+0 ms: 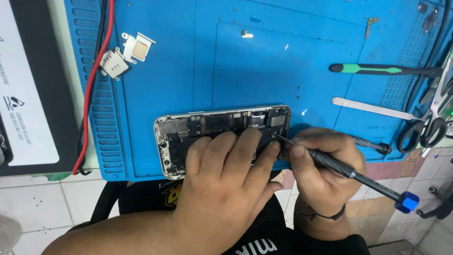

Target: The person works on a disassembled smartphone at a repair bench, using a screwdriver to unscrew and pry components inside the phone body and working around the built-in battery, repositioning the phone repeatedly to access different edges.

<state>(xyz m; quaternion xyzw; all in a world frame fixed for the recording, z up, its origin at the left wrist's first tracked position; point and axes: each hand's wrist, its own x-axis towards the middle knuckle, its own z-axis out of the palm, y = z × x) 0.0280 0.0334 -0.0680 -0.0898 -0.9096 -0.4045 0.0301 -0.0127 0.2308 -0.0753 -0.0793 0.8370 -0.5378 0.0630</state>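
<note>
While the left hand lies flat, fingers spread, on the opened phone, it grips nothing. The right hand's grip is clamped on a screwdriver, tip touching the phone.

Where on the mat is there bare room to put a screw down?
Bare blue mat lies between the small metal parts at left and the tools at right, above the opened phone. Crowded: the right edge with scissors, and around both hands.

The left hand hides the opened phone's lower half; scissors are cut off at the mat's right edge.
</note>
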